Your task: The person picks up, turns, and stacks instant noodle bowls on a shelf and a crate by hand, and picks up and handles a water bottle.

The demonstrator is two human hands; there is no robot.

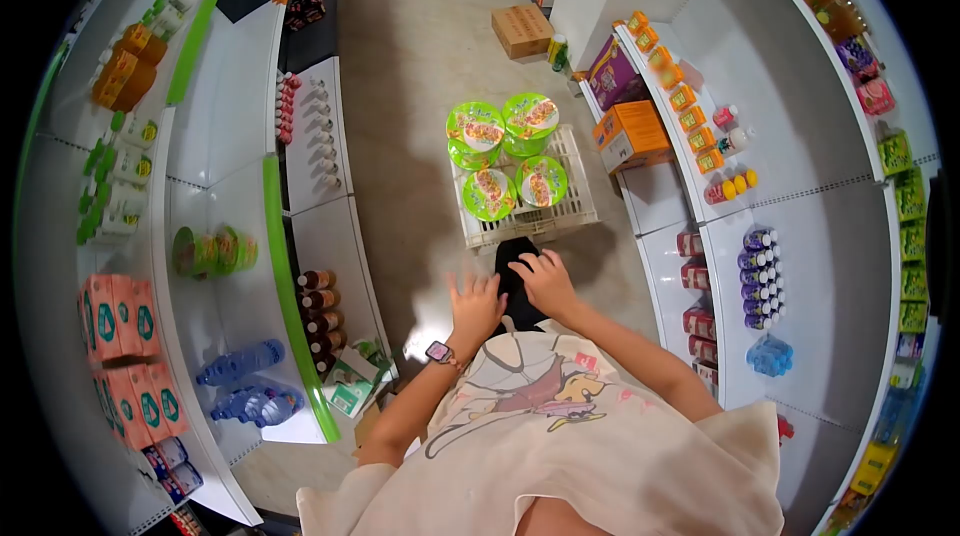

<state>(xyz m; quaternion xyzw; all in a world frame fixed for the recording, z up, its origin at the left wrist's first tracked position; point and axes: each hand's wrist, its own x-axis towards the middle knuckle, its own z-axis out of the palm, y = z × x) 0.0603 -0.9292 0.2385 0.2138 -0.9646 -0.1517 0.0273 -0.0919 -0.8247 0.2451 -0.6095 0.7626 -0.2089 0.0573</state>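
Observation:
My left hand [477, 306], below a wrist with a smartwatch [438, 351], is held in front of my body with its fingers spread and nothing in them. Close beside it, my right hand [545, 281] is over my dark trousers [511, 261], fingers apart, also holding nothing. Just beyond both hands stands a white plastic crate [575, 171] on the floor. On it sit several green tubs with printed round lids [541, 181], which look like instant noodle cups. The back ones appear stacked. Neither hand touches the tubs or the crate.
Left shelves hold green tubs [215, 252], blue-tinted water bottles [240, 363], brown bottles [322, 311] and pink packs [120, 316]. Right shelves carry small orange boxes [692, 118], purple-labelled bottles [760, 279] and an orange carton [632, 136]. A cardboard box [521, 31] lies farther up the aisle.

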